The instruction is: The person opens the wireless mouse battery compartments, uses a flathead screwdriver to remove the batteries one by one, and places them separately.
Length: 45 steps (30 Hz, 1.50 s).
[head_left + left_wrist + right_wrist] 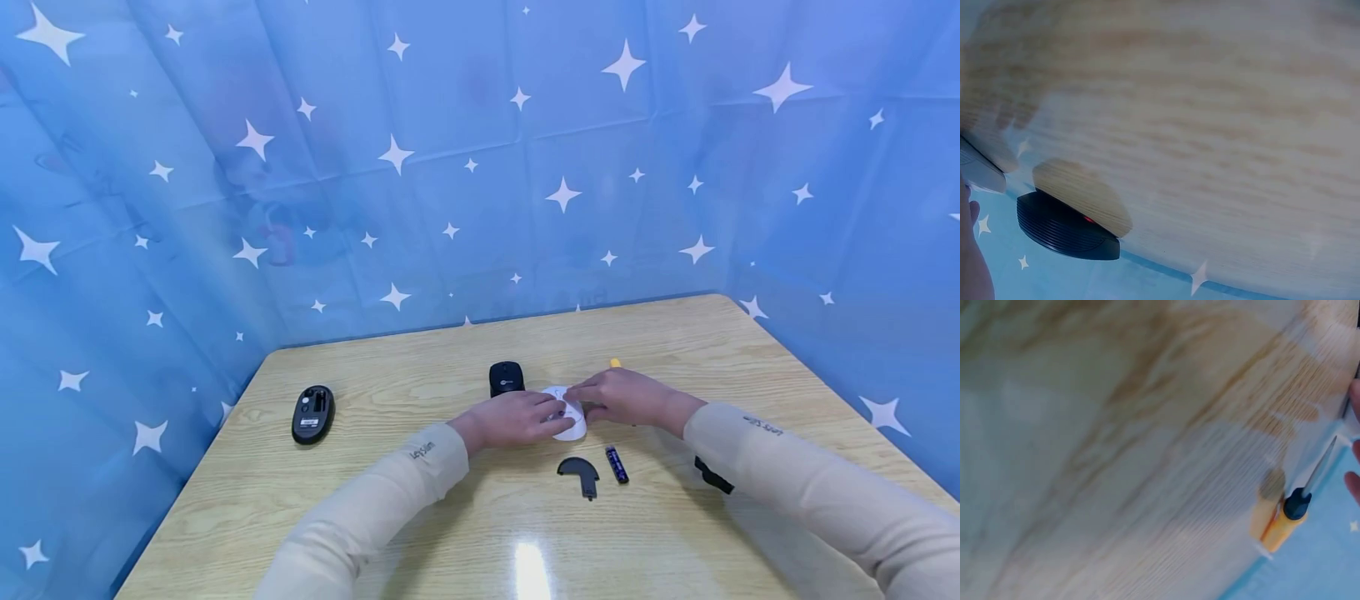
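Observation:
Both hands meet at a white computer mouse [576, 431] on the table, right of centre in the head view. My left hand [513, 419] grips it from the left, its fingers over the top. From the far right side my right hand [626, 396] holds it with thumb and fingertips at its edge. Nearer me lie a dark T-shaped battery cover [582, 472] and a dark blue battery [617, 465]. Just behind the left hand sits a black mouse [506, 377], with a red glow under it in the left wrist view.
Far left, another black mouse [312, 414] lies underside up with its battery bay uncovered. A screwdriver with a yellow and black handle [1282, 528] lies beyond the right hand. Some black object [713, 476] shows partly under the right forearm. A blue star-patterned curtain [450, 192] stands behind the table.

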Motion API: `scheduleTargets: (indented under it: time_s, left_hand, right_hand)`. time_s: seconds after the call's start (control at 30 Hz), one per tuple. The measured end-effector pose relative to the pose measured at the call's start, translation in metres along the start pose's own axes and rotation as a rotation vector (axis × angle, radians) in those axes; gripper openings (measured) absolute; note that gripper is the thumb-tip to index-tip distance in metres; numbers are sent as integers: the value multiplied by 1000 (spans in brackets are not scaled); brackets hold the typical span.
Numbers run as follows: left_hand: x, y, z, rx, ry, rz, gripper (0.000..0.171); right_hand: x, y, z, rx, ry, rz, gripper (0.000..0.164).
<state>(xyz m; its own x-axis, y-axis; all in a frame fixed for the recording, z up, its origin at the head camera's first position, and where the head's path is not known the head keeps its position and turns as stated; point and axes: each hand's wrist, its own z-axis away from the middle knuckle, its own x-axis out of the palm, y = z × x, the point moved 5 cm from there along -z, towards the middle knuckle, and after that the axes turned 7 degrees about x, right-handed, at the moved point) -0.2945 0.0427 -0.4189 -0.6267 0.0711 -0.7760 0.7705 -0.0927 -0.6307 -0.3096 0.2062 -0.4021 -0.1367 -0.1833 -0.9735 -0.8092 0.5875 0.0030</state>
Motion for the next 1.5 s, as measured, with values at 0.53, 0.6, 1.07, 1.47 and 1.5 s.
scheduleTargets:
  time_s: [0.53,0.6,1.07,1.47,1.5]
  left_hand:
    - [-3,-2,4,-45,-4,52,41]
    - [-1,-3,5,-58,-29,67,42]
    - [-12,-9,20,-211,20,267,49]
    - [-35,-10,33,-367,354,365,52]
    - [-37,-11,34,-376,375,375,53]
  right_hand:
    - [-1,1,5,-9,44,12,46]
    - [-1,0,5,-5,50,4,46]
    - [-7,-5,7,6,148,-37,47]
    - [-19,-19,1,97,136,-142,47]
    - [-20,-20,0,108,132,-161,46]
